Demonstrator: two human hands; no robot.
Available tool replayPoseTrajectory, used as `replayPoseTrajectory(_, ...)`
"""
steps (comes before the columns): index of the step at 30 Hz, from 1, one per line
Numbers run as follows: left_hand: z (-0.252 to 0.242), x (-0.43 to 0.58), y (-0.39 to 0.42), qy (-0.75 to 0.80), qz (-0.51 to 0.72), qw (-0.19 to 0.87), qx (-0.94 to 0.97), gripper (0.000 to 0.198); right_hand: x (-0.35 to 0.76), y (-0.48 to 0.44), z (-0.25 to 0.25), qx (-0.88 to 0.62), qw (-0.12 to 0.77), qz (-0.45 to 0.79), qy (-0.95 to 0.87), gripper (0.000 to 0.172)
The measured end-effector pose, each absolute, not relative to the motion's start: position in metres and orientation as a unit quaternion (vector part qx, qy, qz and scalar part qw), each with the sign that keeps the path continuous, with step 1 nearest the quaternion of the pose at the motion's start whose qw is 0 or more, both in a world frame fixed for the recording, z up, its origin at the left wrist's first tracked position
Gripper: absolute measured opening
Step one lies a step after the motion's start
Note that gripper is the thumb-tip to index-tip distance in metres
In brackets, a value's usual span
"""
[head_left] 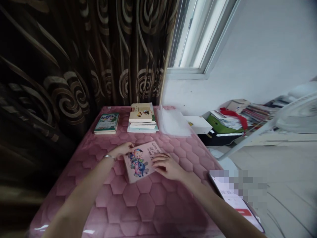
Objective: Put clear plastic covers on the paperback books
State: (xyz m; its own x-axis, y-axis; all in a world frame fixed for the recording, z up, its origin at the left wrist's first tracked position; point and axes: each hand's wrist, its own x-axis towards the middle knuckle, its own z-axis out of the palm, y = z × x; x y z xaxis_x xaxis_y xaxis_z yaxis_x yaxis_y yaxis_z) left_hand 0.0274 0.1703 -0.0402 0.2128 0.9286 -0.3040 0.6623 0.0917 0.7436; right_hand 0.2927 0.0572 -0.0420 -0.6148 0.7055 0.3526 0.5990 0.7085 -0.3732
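A pink picture book [143,162] with cartoon characters on its cover is tilted at an angle over the pink padded table top. My left hand [124,149], with a bracelet at the wrist, is closed on the book's upper left edge; part of its fingers is hidden. On the opposite side, my right hand [168,166] has curved fingers over the right edge of the cover, with the thumb lower down. Behind the book stands a stack of books [141,117] topped by a cream one. Green-covered books [107,123] lie to the left of that stack.
Clear plastic sheets [174,122] lie at the back right of the table [119,211]. A phone [235,201] showing a timer is at the right edge. Beyond are a white box [198,124], piled papers and a white fan [294,112]. Dark curtains [99,59] border the left.
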Motion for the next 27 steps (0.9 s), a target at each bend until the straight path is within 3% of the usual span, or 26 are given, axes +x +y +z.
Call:
replayPoseTrajectory(5,-0.038,0.049,0.218,0.591,0.185,0.373,0.691,0.019,0.298,0.064,-0.048,-0.351,0.239,0.127,-0.896,0.029)
replayPoseTrajectory(13,-0.038,0.054,0.217,0.663,0.281,0.23,0.654,0.026,0.318,0.076,-0.068,-0.404,0.289,0.099,-0.862,0.023)
replayPoseTrajectory(16,-0.037,0.043,0.202,0.702,0.297,0.205,0.613,0.022,0.324,0.072,-0.076,-0.461,0.318,0.099,-0.822,0.037)
replayPoseTrajectory(19,-0.04,0.028,0.179,0.726,0.286,0.237,0.579,0.015,0.327,0.066,-0.083,-0.526,0.329,0.112,-0.776,0.052)
replayPoseTrajectory(27,-0.05,0.012,0.124,0.703,0.28,0.364,0.544,0.014,0.32,0.064,-0.084,-0.552,0.327,0.147,-0.753,0.048)
